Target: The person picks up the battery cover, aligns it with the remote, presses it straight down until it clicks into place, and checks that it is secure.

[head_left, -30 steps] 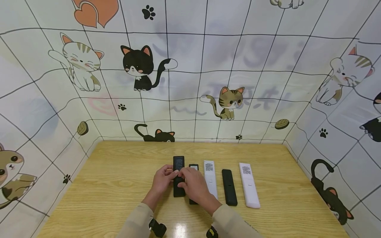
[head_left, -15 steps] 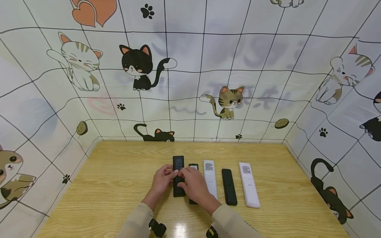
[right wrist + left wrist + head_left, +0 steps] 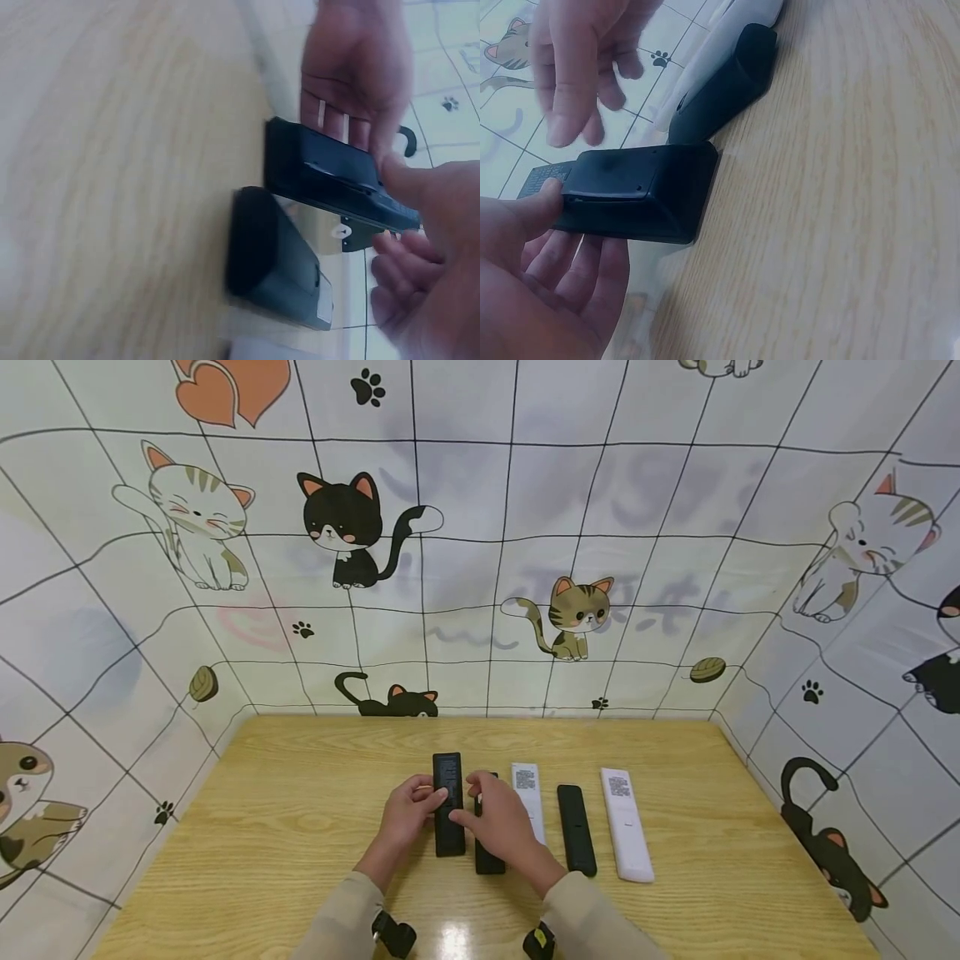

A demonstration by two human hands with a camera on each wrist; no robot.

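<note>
My left hand (image 3: 405,814) holds a black remote control (image 3: 449,827) at the left end of a row. Its back faces up, with printed text near the far end. In the left wrist view, the thumb presses on the back beside the battery cover (image 3: 615,174) and the fingers lie along the side and underneath. My right hand (image 3: 502,818) hovers just to the right with loosely bent fingers and nothing in them. Beneath it, partly hidden, lies a second black remote (image 3: 489,863); its pale label (image 3: 325,301) shows in the right wrist view.
Further right on the wooden table (image 3: 300,777) lie a white remote (image 3: 527,789), a black remote (image 3: 577,831) and another white remote (image 3: 628,827), all with their backs up. A cat-print cloth (image 3: 465,568) surrounds the table at the back and sides.
My right hand has lifted off the leftmost black remote and moved slightly right, its fingers loosening. My left hand keeps its hold, and the other remotes stay put.
</note>
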